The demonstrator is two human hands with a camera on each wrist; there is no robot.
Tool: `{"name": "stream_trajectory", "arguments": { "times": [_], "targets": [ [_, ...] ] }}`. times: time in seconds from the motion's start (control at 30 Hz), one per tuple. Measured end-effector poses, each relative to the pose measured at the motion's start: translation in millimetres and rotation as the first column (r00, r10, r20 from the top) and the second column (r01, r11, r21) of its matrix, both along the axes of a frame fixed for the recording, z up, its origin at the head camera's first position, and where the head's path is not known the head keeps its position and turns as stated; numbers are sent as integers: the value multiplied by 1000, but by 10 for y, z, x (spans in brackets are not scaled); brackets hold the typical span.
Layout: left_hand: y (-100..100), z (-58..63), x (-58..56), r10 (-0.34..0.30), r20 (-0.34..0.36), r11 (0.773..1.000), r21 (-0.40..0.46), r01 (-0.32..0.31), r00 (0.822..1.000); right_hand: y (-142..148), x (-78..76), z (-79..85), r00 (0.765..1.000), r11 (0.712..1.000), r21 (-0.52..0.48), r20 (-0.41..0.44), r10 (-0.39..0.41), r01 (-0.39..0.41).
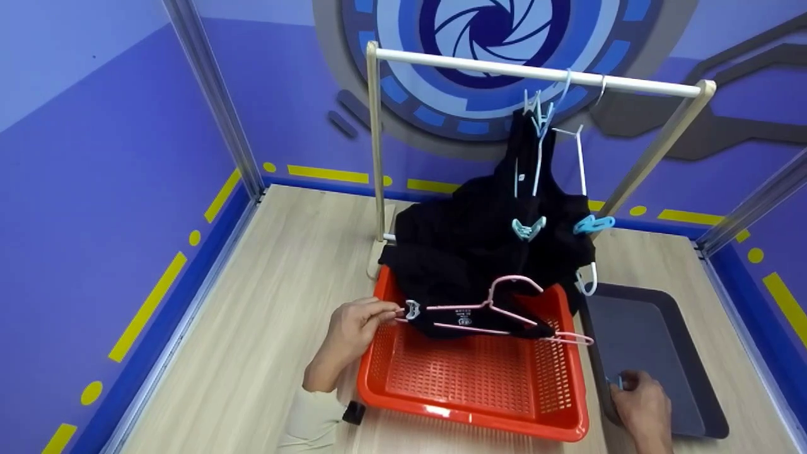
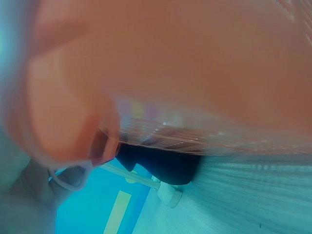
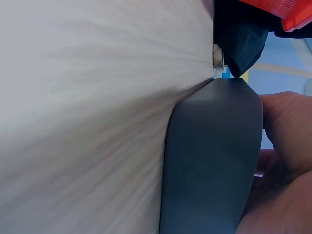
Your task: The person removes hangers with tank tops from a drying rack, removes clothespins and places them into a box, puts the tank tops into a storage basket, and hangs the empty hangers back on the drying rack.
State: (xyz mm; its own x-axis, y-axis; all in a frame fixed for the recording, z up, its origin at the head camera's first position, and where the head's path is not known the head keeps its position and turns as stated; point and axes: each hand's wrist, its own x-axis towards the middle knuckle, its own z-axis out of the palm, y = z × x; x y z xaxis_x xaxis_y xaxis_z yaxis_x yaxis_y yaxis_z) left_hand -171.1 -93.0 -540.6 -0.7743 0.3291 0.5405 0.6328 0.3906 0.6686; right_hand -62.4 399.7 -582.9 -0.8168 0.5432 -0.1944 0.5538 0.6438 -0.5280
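Note:
My left hand [image 1: 353, 331] pinches the left end of a pink clothes hanger [image 1: 488, 306], which lies over the red basket [image 1: 473, 419]. A black garment [image 1: 441, 277] hangs on this hanger, and a grey-white clothespin [image 1: 412, 309] clips it beside my fingertips. Over the dark grey tray [image 1: 637, 321], my right hand [image 1: 646, 403] holds a light blue clothespin [image 1: 620, 382] between thumb and fingers. In the right wrist view, the hand [image 3: 290, 161] is at the tray's wall [image 3: 214, 156]. Blurred orange fills most of the left wrist view.
Behind the basket stands a drying rack [image 1: 536, 70] with wooden posts and a white bar. More black clothing [image 1: 479, 208] hangs there on hangers, with a pale clothespin [image 1: 528, 228] and a bright blue clothespin [image 1: 594, 224] on it. Purple panels [image 1: 82, 208] enclose the table.

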Motion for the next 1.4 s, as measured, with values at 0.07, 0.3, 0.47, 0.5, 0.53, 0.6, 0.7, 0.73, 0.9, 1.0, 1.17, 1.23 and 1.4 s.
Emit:
{"name": "stream_trajectory", "arguments": {
  "times": [0.07,0.3,0.47,0.5,0.53,0.6,0.7,0.73,0.9,1.0,1.17,1.23,1.4],
  "targets": [
    [0,0,1,-1,-3,1000,1,1,1000,-13,-1,12,1000,1000,6,-5,-2,2],
    [3,-10,-2,2,-19,1000,7,-2,1000,-44,-11,64,1000,1000,9,-25,-17,17],
    [8,-27,-7,-1,-32,1000,11,1,999,-96,0,110,998,999,27,-63,-20,22],
    [6,-27,-7,-1,-31,1000,8,1,1000,-111,2,125,997,999,35,-81,-15,18],
    [5,-29,-7,-1,-34,1000,6,1,999,-125,6,143,995,999,43,-102,-7,12],
    [3,-26,-5,-2,-35,1000,3,2,999,-159,11,192,990,998,57,-141,7,1],
    [0,-24,-8,-10,-43,1000,2,10,999,-210,9,288,980,998,66,-199,28,-15],
    [-1,-23,-9,-13,-47,1000,2,14,999,-229,9,324,978,998,64,-208,30,-17],
    [-10,-24,-14,-18,-60,1000,4,18,998,-343,3,505,964,998,55,-260,50,-37],
    [-6,-22,-12,-13,-51,1000,4,13,999,-423,14,602,946,996,66,-312,84,-67],
    [5,-14,-12,-7,-33,1000,0,7,999,-597,39,749,899,987,110,-410,155,-120],
    [9,-11,-11,-5,-33,1000,2,5,999,-678,35,804,870,978,140,-451,201,-154],
    [19,3,-2,7,-38,1000,8,-7,999,-876,13,927,776,943,202,-536,332,-264]
  ]
}}
